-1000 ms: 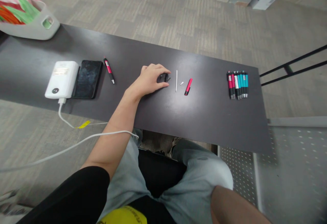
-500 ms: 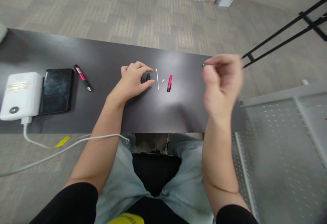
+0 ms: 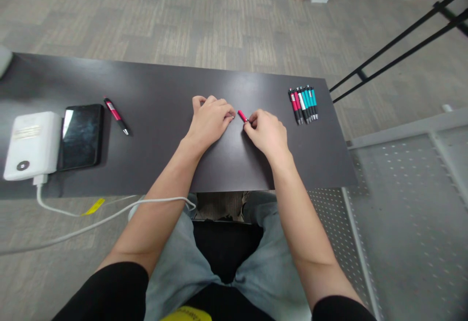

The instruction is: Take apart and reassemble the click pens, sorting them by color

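My left hand (image 3: pixel 210 122) rests over the middle of the black table, palm down. Its thumb and fingertips pinch a small silver pen tip (image 3: pixel 233 116), which is mostly covered. Opposite it, my right hand (image 3: pixel 268 131) has thumb and fingers closed on the black clip end of a red pen barrel (image 3: pixel 242 115). The barrel's bare red end points toward my left fingertips, a small gap away. The thin refill and the dark piece by my left hand are hidden from sight.
Several pink, white and teal pens (image 3: pixel 303 105) lie in a row at the right. Toward the left are a red-and-black pen (image 3: pixel 116 115), a black phone (image 3: pixel 81 138) and a white power bank (image 3: pixel 33 145). Its white cable (image 3: pixel 109 216) crosses my left forearm.
My right hand has come down and left from above the table's right side to the red barrel, uncovering the row of pens. My left hand has moved right and closed its fingers.
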`<state>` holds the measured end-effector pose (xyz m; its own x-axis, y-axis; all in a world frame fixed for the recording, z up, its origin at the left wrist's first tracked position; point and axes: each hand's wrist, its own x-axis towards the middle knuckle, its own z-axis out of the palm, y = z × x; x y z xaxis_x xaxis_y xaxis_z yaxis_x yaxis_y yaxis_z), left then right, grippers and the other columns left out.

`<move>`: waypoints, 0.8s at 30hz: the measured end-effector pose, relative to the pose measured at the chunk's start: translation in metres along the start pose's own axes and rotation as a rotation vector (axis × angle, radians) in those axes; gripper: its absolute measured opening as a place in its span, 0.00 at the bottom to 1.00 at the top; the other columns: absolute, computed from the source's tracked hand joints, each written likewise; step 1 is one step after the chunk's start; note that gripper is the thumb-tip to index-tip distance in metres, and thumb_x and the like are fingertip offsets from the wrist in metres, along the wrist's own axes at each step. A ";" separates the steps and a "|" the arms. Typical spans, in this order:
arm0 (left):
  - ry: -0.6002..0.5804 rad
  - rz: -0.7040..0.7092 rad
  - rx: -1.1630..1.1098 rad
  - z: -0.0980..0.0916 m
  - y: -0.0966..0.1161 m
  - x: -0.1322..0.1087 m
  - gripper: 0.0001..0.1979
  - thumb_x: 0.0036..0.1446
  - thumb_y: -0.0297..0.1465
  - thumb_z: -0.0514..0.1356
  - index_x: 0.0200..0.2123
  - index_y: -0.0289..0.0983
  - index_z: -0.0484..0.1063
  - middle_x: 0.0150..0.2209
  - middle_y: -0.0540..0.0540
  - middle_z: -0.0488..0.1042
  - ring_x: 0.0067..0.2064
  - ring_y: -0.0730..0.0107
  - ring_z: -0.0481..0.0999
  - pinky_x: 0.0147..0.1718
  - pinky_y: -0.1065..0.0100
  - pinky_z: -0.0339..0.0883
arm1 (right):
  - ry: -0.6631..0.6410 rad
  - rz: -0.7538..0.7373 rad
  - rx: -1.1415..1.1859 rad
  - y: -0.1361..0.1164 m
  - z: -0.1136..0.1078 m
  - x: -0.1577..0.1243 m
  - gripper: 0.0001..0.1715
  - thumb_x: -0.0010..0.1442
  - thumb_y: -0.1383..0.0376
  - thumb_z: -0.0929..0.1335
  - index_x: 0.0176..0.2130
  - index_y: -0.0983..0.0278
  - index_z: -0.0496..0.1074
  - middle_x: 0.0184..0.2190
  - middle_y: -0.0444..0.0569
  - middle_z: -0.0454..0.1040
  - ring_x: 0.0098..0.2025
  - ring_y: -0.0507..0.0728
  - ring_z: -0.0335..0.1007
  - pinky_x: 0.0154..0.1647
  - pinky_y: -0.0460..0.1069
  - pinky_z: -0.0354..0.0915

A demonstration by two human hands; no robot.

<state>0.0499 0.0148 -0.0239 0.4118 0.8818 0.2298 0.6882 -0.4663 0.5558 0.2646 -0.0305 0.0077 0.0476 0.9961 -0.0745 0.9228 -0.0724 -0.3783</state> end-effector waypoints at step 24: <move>0.304 -0.037 -0.650 -0.023 -0.012 0.002 0.32 0.68 0.69 0.79 0.46 0.46 0.89 0.50 0.41 0.93 0.53 0.52 0.91 0.61 0.52 0.85 | 0.059 -0.275 0.606 0.018 0.011 0.001 0.12 0.77 0.53 0.78 0.54 0.53 0.89 0.52 0.50 0.93 0.38 0.61 0.81 0.51 0.59 0.83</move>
<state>0.0292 0.0234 -0.0119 0.1453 0.9209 0.3616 0.1649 -0.3830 0.9089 0.2769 -0.0317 -0.0094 -0.1221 0.9823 0.1423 0.5274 0.1857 -0.8291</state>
